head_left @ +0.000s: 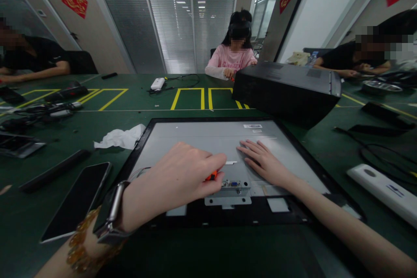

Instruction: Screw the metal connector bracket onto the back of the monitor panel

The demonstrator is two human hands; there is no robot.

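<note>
In front of me a monitor panel (202, 139) lies flat, its silver metal back up inside a black frame. Near its closer edge sits a metal bracket (228, 200) with a row of ports, one a blue video port (234, 183). My left hand (182, 169) is closed around an orange-and-black screwdriver (212, 176) above this bracket. Only a bit of the handle shows; its shaft and tip are hidden by my fingers. My right hand (265, 163) rests open on the metal back, right of the bracket, fingers spread.
Left of the panel lie crumpled tissue (120, 137), a phone (80, 200) and a black bar (55, 171). Behind it a large black casing (286, 91) stands tilted beside a co-worker (233, 56). A white device (384, 191) and cables (374, 152) are at right.
</note>
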